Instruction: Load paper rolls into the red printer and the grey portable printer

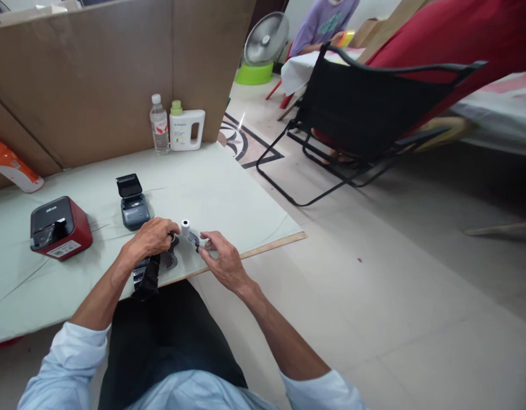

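My left hand (151,237) grips a small white paper roll (185,226) with a dark wrapper around its lower part, near the table's front edge. My right hand (220,257) pinches the loose clear end of that wrapper (194,239) just right of the roll. A crumpled black plastic strip (146,276) hangs below my left hand over the table edge. A small dark grey printer with its lid open (132,204) stands just behind my left hand.
A red and black label printer (60,228) sits at the left on the pale green table (220,188). A water bottle (159,125) and white jug (187,129) stand by the cardboard wall. A black folding chair (365,114) and a person in purple (323,23) are beyond.
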The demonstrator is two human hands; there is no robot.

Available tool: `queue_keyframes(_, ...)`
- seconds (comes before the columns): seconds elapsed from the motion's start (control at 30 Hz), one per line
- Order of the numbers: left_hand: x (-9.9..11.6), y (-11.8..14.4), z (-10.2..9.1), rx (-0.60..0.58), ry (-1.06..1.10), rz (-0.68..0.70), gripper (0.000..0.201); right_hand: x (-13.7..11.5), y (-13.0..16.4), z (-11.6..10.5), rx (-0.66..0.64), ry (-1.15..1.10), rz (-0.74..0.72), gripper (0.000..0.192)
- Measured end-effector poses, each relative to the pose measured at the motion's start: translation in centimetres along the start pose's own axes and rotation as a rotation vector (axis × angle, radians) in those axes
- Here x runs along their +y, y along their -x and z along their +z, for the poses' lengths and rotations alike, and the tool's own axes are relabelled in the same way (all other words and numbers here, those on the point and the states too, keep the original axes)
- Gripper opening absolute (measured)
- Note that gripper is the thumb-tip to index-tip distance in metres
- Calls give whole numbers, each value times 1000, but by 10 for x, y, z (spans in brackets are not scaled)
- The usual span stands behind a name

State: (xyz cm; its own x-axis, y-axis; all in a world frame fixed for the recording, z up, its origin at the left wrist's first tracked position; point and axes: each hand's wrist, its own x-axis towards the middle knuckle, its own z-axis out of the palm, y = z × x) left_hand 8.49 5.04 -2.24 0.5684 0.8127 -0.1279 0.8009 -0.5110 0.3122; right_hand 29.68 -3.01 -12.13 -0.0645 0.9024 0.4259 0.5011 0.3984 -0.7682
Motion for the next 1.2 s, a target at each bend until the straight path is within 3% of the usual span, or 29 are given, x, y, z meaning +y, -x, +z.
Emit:
queue_keyframes(0.13,-4,2,2,8,18,30,41,-6,-7,1,66,12,-61,34)
queue_keyframes(0.3,-6,11,0,186,295,143,40,-24,-25,-2,82,-31,-124,31)
queue_keyframes(0.43,-18,18,-11,347,685,174,33,-38,-51,-4,-56,-155,-40,38)
queue_keyframes(0.57,-40,24,-25,460,934,67,20,-48,-89,12,-255,-403,111,49)
queue_keyframes(0.73,-75,35,-39,495,848,-61,30,-52,-138,60,-387,-649,191,35)
queue_keyframes(0.9,-114,35,-33,579,707,-114,41,-51,-170,100,-394,-621,279,32)
queue_keyframes(1.1,-151,10,-16,662,552,-146,30,-54,-175,116,-438,-593,411,62)
queue_keyframes(1.2,-161,0,-12,665,491,-183,29,-52,-172,121,-454,-578,405,57)
